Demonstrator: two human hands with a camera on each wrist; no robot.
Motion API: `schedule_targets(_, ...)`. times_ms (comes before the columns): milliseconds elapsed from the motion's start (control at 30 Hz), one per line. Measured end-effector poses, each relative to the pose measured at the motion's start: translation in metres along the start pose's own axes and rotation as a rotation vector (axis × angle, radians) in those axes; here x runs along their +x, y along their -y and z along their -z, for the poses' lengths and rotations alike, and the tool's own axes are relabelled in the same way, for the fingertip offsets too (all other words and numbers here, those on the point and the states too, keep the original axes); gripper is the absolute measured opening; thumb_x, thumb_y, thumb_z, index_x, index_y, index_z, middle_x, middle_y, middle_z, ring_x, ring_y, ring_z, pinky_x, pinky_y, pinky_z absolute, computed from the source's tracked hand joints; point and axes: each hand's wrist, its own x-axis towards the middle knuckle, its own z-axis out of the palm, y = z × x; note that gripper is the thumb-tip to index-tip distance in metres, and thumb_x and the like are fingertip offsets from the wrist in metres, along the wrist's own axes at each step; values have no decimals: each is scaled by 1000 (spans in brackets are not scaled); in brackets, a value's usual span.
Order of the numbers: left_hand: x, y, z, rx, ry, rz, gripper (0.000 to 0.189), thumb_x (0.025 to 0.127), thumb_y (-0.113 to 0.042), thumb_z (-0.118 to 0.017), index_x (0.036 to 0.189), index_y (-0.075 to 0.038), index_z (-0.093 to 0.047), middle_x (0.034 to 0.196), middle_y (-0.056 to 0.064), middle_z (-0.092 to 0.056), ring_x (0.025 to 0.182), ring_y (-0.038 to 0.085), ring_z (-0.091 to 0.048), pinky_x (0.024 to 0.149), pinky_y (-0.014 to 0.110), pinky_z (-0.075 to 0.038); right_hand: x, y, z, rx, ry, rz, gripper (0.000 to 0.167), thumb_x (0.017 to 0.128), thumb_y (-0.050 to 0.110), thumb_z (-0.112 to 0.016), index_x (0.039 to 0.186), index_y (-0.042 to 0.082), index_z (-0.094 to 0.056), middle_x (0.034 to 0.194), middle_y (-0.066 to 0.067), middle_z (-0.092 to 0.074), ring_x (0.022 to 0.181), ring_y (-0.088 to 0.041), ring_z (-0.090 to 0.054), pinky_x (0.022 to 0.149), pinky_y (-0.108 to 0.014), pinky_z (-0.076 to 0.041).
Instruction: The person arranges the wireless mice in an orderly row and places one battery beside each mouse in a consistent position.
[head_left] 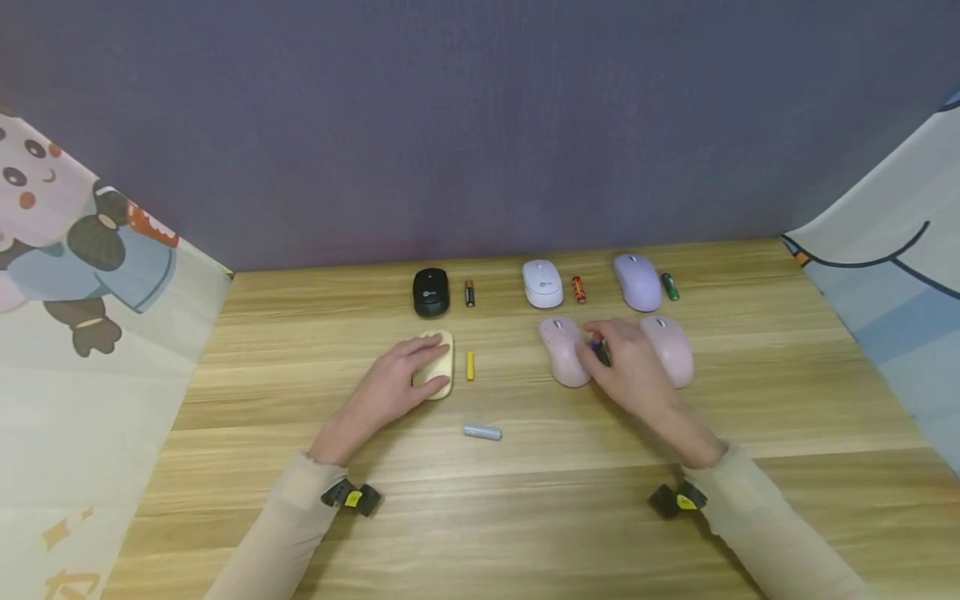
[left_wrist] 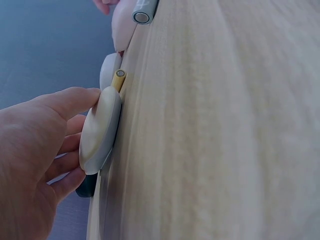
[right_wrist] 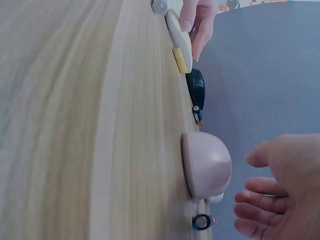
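My left hand (head_left: 386, 383) holds a cream-yellow computer mouse (head_left: 433, 367) by its edges, thumb on the near side and fingers on the far side. In the left wrist view, the mouse (left_wrist: 102, 127) lies low at the tabletop. Between two pink mice, the left one (head_left: 564, 350) and the right one (head_left: 667, 350), hovers my right hand (head_left: 637, 367). A dark blue battery (right_wrist: 201, 222) lies beneath it, partly hidden in the head view. The right wrist view shows the hand's fingers (right_wrist: 260, 202) loosely bent and apart from the battery.
A yellow battery (head_left: 470, 365) lies right of the cream mouse, a grey-blue battery (head_left: 482, 432) nearer me. Along the back are black (head_left: 431, 292), white (head_left: 542, 283) and purple (head_left: 637, 282) mice, with black-copper (head_left: 469, 293), red (head_left: 579, 289) and green (head_left: 670, 286) batteries beside them.
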Motion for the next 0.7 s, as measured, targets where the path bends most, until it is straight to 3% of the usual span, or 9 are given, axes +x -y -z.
schedule_targets(467,0,0,0,-11,-8,-2,57,96,-37,-73,143,-7,-61,152,15,-54,141,39,-50,121,52,-36,5,23,-16,83,33,195,30,94,15,-73,119,0,-69,103,-11,-70,95,-24,-63,81,-41,-57)
schedule_targets(700,0,1,-1,-14,-8,-5,56,96,-37,-73,142,-7,-61,152,15,-54,140,39,-50,121,52,-37,2,36,-27,91,132,245,31,95,14,-74,123,2,-68,110,-11,-70,95,-21,-64,81,-38,-60)
